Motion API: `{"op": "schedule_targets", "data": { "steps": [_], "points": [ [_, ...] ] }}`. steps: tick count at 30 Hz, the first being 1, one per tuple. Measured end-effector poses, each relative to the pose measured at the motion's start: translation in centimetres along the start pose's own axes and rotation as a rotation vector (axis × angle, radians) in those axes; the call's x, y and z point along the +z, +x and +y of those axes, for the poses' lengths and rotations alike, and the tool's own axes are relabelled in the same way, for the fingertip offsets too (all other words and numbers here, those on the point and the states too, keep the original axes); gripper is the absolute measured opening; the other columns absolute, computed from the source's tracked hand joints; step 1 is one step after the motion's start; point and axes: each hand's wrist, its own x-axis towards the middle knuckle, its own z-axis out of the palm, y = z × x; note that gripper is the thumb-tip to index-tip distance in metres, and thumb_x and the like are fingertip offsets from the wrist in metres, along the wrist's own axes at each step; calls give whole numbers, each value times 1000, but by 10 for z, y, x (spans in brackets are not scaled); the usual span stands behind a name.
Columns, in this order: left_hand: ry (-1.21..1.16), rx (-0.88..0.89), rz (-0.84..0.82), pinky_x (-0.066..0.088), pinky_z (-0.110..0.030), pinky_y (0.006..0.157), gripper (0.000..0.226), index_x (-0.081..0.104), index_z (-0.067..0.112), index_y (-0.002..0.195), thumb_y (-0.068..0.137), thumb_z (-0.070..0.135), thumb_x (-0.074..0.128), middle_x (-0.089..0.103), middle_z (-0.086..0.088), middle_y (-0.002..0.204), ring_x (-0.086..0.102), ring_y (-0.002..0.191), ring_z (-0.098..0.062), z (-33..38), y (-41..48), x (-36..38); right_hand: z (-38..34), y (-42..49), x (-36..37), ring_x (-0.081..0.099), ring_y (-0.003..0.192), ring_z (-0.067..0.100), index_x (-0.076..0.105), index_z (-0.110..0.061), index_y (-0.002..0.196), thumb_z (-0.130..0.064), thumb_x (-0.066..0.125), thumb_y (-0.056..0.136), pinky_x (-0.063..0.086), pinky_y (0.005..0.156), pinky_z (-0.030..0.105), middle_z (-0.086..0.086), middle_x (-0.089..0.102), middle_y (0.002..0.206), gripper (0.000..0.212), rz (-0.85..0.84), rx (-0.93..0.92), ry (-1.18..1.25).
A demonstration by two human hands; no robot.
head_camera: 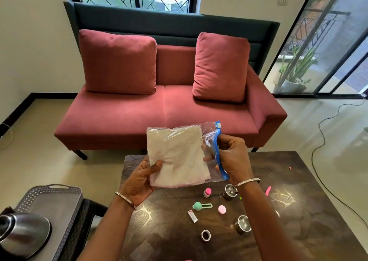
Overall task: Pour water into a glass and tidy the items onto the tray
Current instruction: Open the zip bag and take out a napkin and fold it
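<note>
A clear zip bag point(179, 155) with a folded white cloth point(175, 161) inside is held up above the dark table point(169, 236), apart from its surface. Its lower left corner is gripped by the left hand point(139, 181), thumb over the front and fingers behind. The blue zip strip point(219, 151) along its right edge is pinched by the curled fingers of the right hand point(232, 157). The bag is judged light, soft and limp, its film slick, so it is best taken by the stiffer zip strip or through the padded cloth. Below, steel cups point(242, 224), a pink-capped bottle point(207, 192) and a tape roll point(205, 235) are scattered on the table. The grey tray point(49, 199), with a steel kettle point(23, 231) at its near end, is set well apart at the left.
</note>
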Motion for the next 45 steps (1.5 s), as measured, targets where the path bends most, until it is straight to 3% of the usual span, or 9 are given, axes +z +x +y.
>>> {"op": "schedule_targets", "data": {
  "steps": [6, 9, 15, 19, 23, 29, 33, 39, 45],
  "points": [
    [-32, 25, -30, 54, -40, 89, 45, 60, 16, 128, 85, 7, 67, 61, -8, 133, 59, 122, -25, 2, -2, -4, 6, 6, -1, 76, 80, 33, 74, -14, 86, 10, 67, 84, 53, 44, 24, 12, 78, 91, 25, -20, 66, -94],
    [-34, 24, -23, 53, -40, 91, 51, 54, 14, 134, 85, 6, 66, 59, -10, 136, 57, 124, -25, 2, -5, -5, 9, 8, 1, 75, 80, 34, 75, -8, 86, -4, 75, 82, 55, 52, 33, 14, 77, 88, 6, -20, 72, -154],
    [-16, 61, -45, 53, -38, 92, 46, 61, 18, 128, 84, 5, 65, 61, -10, 132, 59, 121, -24, 6, -15, -3, 10, 9, 7, 75, 85, 33, 76, -4, 92, -14, 82, 76, 62, 75, 47, 14, 77, 90, 20, -85, 66, -244],
    [-49, 76, -37, 53, -39, 93, 42, 63, 14, 126, 88, 0, 52, 64, -11, 128, 61, 118, -26, 9, -24, -3, 6, 6, 13, 70, 70, 22, 75, -3, 92, -33, 86, 58, 55, 56, 24, 17, 76, 92, 47, -190, 115, -131],
    [-31, 79, 67, 54, -47, 91, 44, 54, 9, 134, 89, 9, 52, 63, -15, 129, 62, 116, -31, 17, -31, -2, 9, 9, 14, 71, 79, 39, 73, 4, 95, -15, 82, 72, 54, 71, 43, 19, 77, 92, 32, -239, 113, -64],
    [-20, 55, 173, 52, -50, 94, 51, 53, 7, 136, 88, 24, 59, 60, -18, 132, 60, 118, -33, 26, -33, 5, 11, 9, 20, 74, 94, 22, 78, -12, 100, -30, 84, 63, 59, 73, 25, 6, 78, 100, 42, -335, 50, -188],
    [6, 52, 183, 50, -53, 96, 48, 54, 10, 135, 90, 26, 58, 60, -18, 133, 58, 122, -34, 26, -33, 3, 12, 9, 21, 75, 93, 22, 78, -14, 102, -26, 86, 70, 61, 81, 35, 5, 78, 98, 35, -339, 69, -267],
    [-9, 46, 165, 55, -47, 86, 39, 63, 8, 125, 90, 24, 60, 66, -17, 122, 65, 111, -32, 24, -35, -1, 8, 6, 24, 63, 46, 8, 78, -6, 96, -12, 84, 73, 47, 41, 17, 5, 78, 79, 24, -374, 226, -171],
    [11, 60, 177, 57, -45, 81, 37, 63, 8, 122, 89, 24, 58, 70, -16, 115, 68, 103, -31, 24, -38, -3, 5, 12, 31, 73, 71, 20, 78, 0, 86, -17, 88, 59, 59, 57, 26, 18, 77, 90, 34, -376, 358, -97]
  ]
}}
